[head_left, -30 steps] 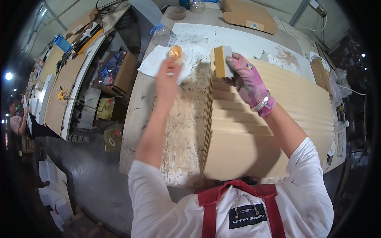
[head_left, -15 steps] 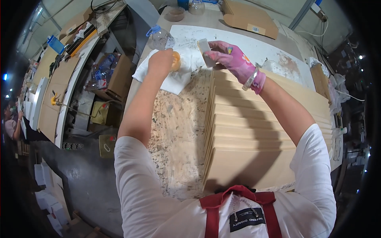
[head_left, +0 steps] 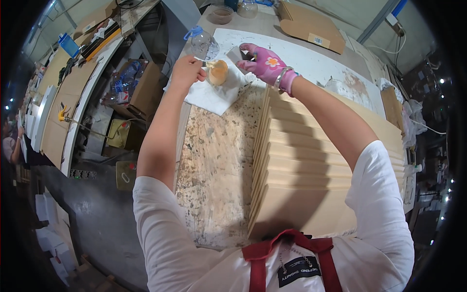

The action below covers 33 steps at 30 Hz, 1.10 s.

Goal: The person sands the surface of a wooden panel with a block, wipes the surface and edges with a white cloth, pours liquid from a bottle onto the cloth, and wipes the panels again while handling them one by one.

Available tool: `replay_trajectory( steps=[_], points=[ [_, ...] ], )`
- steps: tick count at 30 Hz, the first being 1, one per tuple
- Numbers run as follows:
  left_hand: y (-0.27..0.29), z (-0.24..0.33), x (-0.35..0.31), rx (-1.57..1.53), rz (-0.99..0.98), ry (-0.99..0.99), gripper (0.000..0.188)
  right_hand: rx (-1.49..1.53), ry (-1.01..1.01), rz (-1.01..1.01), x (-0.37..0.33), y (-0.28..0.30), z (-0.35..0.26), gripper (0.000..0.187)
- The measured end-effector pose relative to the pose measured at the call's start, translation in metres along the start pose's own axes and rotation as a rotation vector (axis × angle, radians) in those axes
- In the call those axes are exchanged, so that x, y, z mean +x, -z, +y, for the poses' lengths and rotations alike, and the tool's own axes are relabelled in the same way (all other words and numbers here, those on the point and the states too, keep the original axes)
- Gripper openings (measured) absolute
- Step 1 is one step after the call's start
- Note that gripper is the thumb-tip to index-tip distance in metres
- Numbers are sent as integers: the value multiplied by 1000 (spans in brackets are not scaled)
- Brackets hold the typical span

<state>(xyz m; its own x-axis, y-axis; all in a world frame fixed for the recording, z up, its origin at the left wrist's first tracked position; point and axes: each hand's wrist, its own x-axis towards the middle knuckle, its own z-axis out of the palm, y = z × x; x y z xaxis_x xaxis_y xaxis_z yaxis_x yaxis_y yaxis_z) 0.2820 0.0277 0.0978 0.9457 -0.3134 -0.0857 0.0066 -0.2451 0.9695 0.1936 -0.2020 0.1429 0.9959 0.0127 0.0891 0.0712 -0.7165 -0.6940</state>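
My bare left hand [head_left: 188, 73] is closed on a small narrow tool [head_left: 210, 63], its tip over the rim of an orange-tan cup [head_left: 218, 75]; the tool's exact kind is too small to tell. The cup sits on a white cloth [head_left: 214, 100], tan material inside it. In a pink flowered glove, my right hand [head_left: 265, 64] grips a flat grey block [head_left: 235, 54] just right of the cup. Beneath my right forearm lie several overlapping pale wood boards [head_left: 301, 194], fanned in a row.
A clear bottle with a blue cap [head_left: 203, 45] stands behind the cup. On the far side are a cardboard box [head_left: 311, 27] and a round bowl [head_left: 222, 15]. The stained worktop [head_left: 214, 160] borders the boards. Left is another bench with a carton of bottles [head_left: 127, 87].
My left hand has shifted slightly left of the cup, uncovering the tool. My right hand has moved left toward the cup, and the block has turned in its grip.
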Motion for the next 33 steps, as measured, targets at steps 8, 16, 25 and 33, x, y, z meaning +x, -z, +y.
replay_trajectory(
  steps=[8, 16, 25, 33],
  points=[
    [9, -15, -9, -385, 51, 100, 10, -267, 86, -45, 35, -34, -13, 48],
    [13, -18, -14, -406, 83, 83, 10, -345, 32, 55, 35, -45, -6, 49],
    [-1, -16, -19, -451, 166, 116, 9, 126, -230, -13, 49, -41, 23, 43],
    [-7, -39, -22, -705, 120, 124, 10, 987, -623, 9, 45, -48, 24, 24]
  ],
)
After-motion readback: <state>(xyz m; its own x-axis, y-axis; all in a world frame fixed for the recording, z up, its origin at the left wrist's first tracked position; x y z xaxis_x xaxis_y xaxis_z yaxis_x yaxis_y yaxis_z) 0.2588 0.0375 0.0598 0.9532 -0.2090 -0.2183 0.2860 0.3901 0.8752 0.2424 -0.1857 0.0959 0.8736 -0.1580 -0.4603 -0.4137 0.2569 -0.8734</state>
